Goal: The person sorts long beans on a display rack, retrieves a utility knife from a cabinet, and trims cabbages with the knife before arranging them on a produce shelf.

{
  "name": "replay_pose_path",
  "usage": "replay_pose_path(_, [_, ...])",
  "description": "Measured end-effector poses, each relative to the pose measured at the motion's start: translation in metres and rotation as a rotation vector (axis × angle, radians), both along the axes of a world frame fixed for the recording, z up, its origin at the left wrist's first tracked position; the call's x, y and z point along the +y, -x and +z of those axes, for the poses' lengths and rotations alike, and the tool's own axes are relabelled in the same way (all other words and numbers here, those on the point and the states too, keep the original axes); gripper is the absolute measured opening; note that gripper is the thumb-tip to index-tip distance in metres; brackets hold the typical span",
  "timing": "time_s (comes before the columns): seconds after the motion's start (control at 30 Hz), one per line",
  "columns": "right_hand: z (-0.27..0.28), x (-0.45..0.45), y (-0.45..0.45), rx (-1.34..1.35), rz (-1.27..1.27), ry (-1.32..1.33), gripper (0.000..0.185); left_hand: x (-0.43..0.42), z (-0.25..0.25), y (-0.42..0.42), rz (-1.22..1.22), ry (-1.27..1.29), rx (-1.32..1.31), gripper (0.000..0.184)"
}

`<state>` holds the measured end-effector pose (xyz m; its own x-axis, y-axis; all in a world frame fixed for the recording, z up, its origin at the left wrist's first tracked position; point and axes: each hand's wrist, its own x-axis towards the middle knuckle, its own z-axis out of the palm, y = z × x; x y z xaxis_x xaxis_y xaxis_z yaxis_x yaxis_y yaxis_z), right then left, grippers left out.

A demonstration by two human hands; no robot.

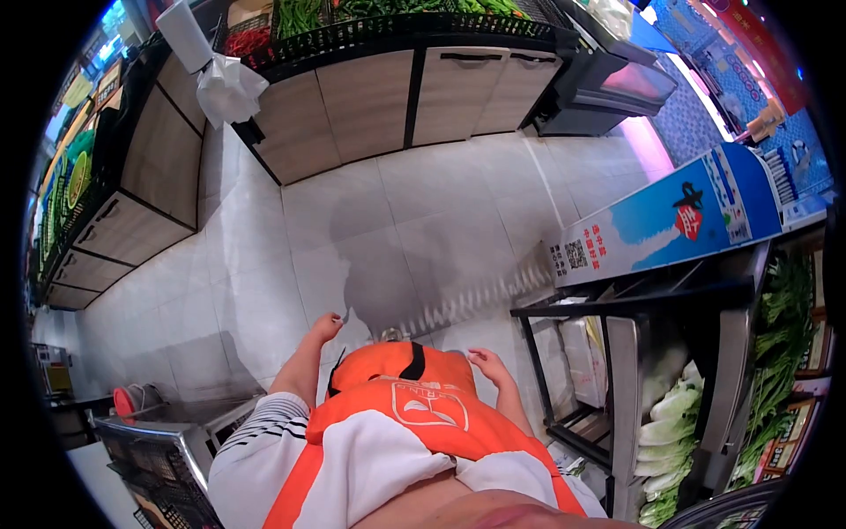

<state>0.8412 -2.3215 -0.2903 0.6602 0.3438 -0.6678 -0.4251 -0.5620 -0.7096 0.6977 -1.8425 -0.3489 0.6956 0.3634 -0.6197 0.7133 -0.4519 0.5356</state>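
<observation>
My left hand [328, 326] hangs out in front of my body, over the tiled floor. Its fingers are closed in a pinch, and something small and pale may be between them, too small to name. Beside the right edge of my orange apron [423, 406], my right hand [486, 360] is held low with its fingers curled together. What it holds, if anything, I cannot make out. The apron has black straps and a white print, and covers a white shirt with striped sleeves.
Wooden-front cabinets [366, 101] carry black crates of green vegetables [352, 11] ahead. White plastic bags [229, 88] hang at their corner. At right, a blue printed box [652, 212] stands by a rack with cabbages [674, 423]. Dark crates [159, 467] are at lower left.
</observation>
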Motion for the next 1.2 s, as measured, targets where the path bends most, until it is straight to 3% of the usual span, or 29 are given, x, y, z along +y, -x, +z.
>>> replay_pose_path(0.07, [0.053, 0.036, -0.037, 0.164, -0.084, -0.068, 0.033, 0.002, 0.004, -0.02, 0.067, 0.049, -0.001, 0.04])
replay_pose_path(0.2, [-0.017, -0.03, -0.091, -0.077, -0.098, 0.166, 0.026, 0.007, -0.053, -0.037, -0.025, 0.056, 0.064, 0.035])
replay_pose_path(0.27, [-0.034, -0.065, -0.111, -0.035, -0.287, 0.172, 0.023, 0.006, -0.086, -0.045, -0.026, 0.099, 0.133, 0.034])
replay_pose_path(0.4, [-0.062, -0.106, -0.147, 0.184, -0.389, 0.279, 0.021, 0.003, -0.098, -0.103, 0.07, 0.171, 0.24, 0.043])
replay_pose_path(0.43, [-0.067, -0.109, -0.167, 0.234, -0.279, 0.32, 0.018, 0.004, -0.099, -0.122, 0.099, 0.173, 0.237, 0.043])
replay_pose_path(0.5, [-0.063, -0.115, -0.196, 0.34, -0.053, 0.401, 0.019, 0.005, -0.079, -0.166, 0.175, 0.205, 0.236, 0.043])
replay_pose_path(0.57, [-0.057, -0.103, -0.241, 0.267, 0.04, 0.335, 0.02, -0.007, -0.035, -0.225, 0.264, 0.276, 0.24, 0.042])
replay_pose_path(0.63, [-0.061, -0.092, -0.313, 0.12, 0.041, 0.181, 0.023, 0.008, -0.078, -0.283, 0.071, 0.101, 0.197, 0.042])
replay_pose_path(0.67, [-0.081, -0.089, -0.345, 0.037, 0.001, 0.056, 0.024, 0.007, -0.068, -0.323, -0.05, 0.043, 0.182, 0.041])
replay_pose_path(0.7, [-0.111, -0.09, -0.376, 0.032, -0.105, 0.067, 0.016, -0.004, -0.026, -0.365, -0.104, -0.001, 0.181, 0.041])
replay_pose_path(0.73, [-0.062, -0.068, -0.411, -0.017, -0.028, 0.184, 0.014, -0.011, -0.01, -0.397, -0.075, -0.006, 0.129, 0.041])
replay_pose_path(0.77, [-0.089, -0.064, -0.439, -0.125, -0.139, 0.117, 0.013, -0.015, -0.019, -0.43, 0.001, 0.038, 0.06, 0.042])
replay_pose_path(0.83, [-0.078, -0.044, -0.502, -0.128, -0.141, 0.147, 0.016, -0.031, 0.002, -0.501, 0.009, 0.144, -0.106, 0.043])
replay_pose_path(0.97, [-0.009, 0.012, -0.574, -0.163, -0.183, -0.031, 0.021, -0.053, 0.083, -0.643, 0.393, 0.713, -0.062, 0.048])
replay_pose_path(1.1, [-0.022, 0.022, -0.613, -0.125, -0.162, -0.081, 0.019, -0.023, 0.078, -0.779, 0.634, 1.068, -0.245, 0.04])
replay_pose_path(1.2, [-0.052, -0.022, -0.618, -0.098, -0.067, 0.0, 0.019, 0.01, 0.076, -0.88, 0.755, 1.119, -0.332, 0.045])
